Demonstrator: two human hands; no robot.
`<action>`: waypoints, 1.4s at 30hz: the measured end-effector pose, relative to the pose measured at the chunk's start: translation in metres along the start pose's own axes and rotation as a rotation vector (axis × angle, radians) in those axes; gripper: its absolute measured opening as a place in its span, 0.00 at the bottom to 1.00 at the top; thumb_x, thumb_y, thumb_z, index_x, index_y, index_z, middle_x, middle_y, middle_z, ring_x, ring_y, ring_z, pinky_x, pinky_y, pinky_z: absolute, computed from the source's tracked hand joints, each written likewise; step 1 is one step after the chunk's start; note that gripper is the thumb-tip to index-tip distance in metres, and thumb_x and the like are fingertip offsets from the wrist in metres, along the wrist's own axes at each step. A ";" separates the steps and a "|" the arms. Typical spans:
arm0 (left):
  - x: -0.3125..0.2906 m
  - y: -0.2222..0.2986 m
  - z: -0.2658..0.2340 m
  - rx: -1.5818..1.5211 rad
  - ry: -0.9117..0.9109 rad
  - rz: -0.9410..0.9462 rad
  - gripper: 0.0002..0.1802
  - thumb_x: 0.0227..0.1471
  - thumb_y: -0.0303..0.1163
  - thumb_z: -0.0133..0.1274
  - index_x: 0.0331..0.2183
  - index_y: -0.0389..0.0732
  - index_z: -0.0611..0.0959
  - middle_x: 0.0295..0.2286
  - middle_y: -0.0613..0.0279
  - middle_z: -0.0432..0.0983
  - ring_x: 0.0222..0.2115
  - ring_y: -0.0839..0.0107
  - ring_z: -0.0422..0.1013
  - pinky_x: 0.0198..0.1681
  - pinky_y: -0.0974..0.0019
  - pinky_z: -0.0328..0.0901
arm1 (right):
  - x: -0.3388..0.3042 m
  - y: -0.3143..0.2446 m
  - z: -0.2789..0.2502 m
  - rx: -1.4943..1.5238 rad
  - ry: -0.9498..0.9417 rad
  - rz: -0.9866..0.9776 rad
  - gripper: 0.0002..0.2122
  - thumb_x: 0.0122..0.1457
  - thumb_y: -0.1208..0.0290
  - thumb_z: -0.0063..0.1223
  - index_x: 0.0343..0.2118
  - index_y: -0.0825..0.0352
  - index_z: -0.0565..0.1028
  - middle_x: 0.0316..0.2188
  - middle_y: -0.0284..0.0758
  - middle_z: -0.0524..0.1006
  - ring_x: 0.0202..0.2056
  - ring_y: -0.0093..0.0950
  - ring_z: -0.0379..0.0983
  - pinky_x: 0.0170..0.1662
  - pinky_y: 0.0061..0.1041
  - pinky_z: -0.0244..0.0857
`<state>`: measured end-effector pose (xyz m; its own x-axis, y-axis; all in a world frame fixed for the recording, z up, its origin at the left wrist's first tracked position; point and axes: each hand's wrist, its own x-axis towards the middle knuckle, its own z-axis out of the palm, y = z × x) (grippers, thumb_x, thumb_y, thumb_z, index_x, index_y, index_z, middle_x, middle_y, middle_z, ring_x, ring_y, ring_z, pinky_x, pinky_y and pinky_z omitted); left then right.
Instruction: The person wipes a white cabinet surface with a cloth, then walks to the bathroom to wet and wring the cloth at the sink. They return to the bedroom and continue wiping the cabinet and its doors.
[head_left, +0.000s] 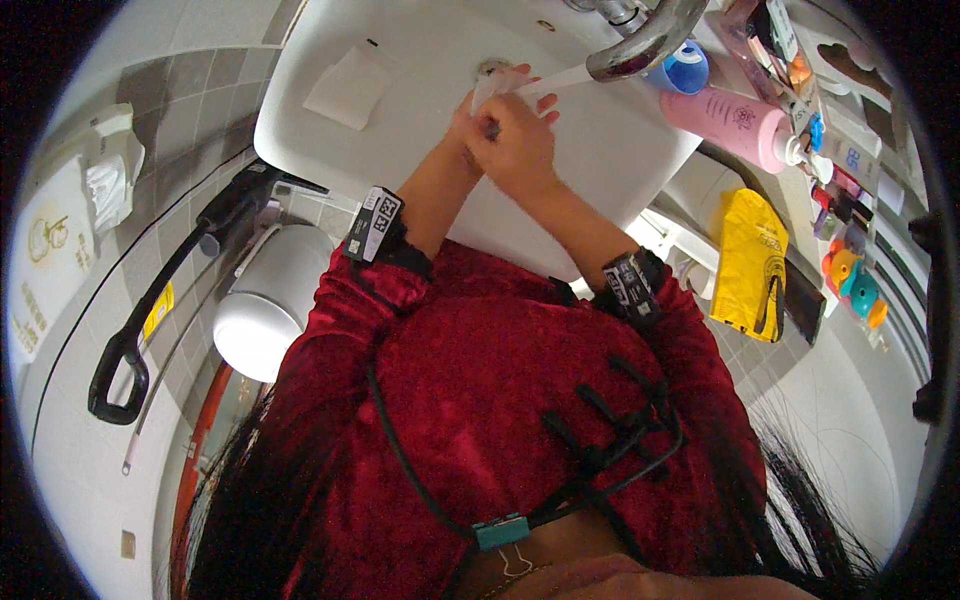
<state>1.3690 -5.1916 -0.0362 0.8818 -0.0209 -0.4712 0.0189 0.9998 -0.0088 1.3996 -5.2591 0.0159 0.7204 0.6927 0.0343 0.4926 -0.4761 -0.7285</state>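
Both hands meeting over white sink (pixel 300 110), under faucet (pixel 640 45): right hand (pixel 520 150) gripping thin white stick (pixel 545 80); left hand (pixel 470 125) closing around its lower end, steadying.

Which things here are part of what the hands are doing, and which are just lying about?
In use:
left hand
right hand
white cloth held between both hands
chrome tap above them
white sink

Lying about:
folded white cloth in the sink
pink bottle
blue cup
yellow bag
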 end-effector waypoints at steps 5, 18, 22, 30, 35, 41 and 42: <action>0.001 0.007 0.014 -0.240 -0.033 -0.096 0.27 0.64 0.48 0.31 0.52 0.38 0.70 0.48 0.57 0.70 0.51 0.56 0.66 0.55 0.52 0.62 | 0.034 0.047 -0.020 -0.347 0.134 0.093 0.13 0.54 0.66 0.56 0.40 0.67 0.75 0.37 0.44 0.77 0.37 0.43 0.73 0.43 0.38 0.67; 0.033 0.013 0.003 -0.335 0.003 -0.171 0.25 0.63 0.45 0.35 0.53 0.37 0.67 0.49 0.49 0.69 0.48 0.51 0.66 0.55 0.47 0.61 | 0.037 0.054 -0.047 0.079 0.102 0.139 0.17 0.60 0.66 0.51 0.50 0.67 0.72 0.47 0.40 0.74 0.49 0.34 0.71 0.54 0.33 0.62; 0.041 0.032 0.017 -0.115 0.222 -0.038 0.21 0.65 0.47 0.34 0.43 0.39 0.71 0.38 0.57 0.71 0.40 0.57 0.68 0.50 0.47 0.64 | 0.031 0.057 -0.072 0.223 0.358 0.371 0.15 0.58 0.71 0.55 0.47 0.70 0.72 0.43 0.41 0.76 0.42 0.32 0.75 0.44 0.28 0.68; 0.055 0.050 0.012 -0.095 0.319 0.078 0.11 0.62 0.35 0.42 0.43 0.38 0.68 0.37 0.56 0.70 0.39 0.58 0.68 0.45 0.52 0.69 | 0.054 0.024 -0.073 0.391 0.544 0.302 0.18 0.60 0.77 0.52 0.54 0.71 0.69 0.45 0.35 0.75 0.45 0.21 0.72 0.50 0.21 0.65; 0.052 0.063 0.003 -0.081 0.317 0.101 0.12 0.60 0.27 0.42 0.44 0.30 0.69 0.43 0.47 0.69 0.41 0.56 0.70 0.44 0.61 0.74 | 0.066 0.016 -0.060 0.445 0.473 0.078 0.23 0.56 0.81 0.54 0.57 0.69 0.67 0.50 0.41 0.72 0.48 0.28 0.72 0.50 0.24 0.67; 0.056 0.080 0.004 -0.088 0.279 -0.020 0.11 0.59 0.33 0.51 0.39 0.37 0.72 0.33 0.58 0.69 0.31 0.66 0.69 0.29 0.69 0.69 | 0.055 0.014 -0.061 0.429 0.389 0.351 0.21 0.57 0.78 0.54 0.55 0.66 0.69 0.46 0.39 0.74 0.46 0.27 0.73 0.49 0.25 0.68; 0.056 0.084 0.005 -0.046 0.238 -0.047 0.12 0.59 0.37 0.51 0.38 0.39 0.72 0.30 0.60 0.69 0.27 0.69 0.68 0.25 0.71 0.66 | 0.051 0.014 -0.061 0.429 0.399 0.442 0.20 0.57 0.76 0.54 0.54 0.66 0.70 0.45 0.39 0.75 0.45 0.26 0.73 0.48 0.25 0.68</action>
<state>1.4218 -5.1090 -0.0588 0.7447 -0.0720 -0.6635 0.0311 0.9968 -0.0732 1.4727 -5.2635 0.0489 0.9708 0.1965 -0.1376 -0.0603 -0.3550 -0.9329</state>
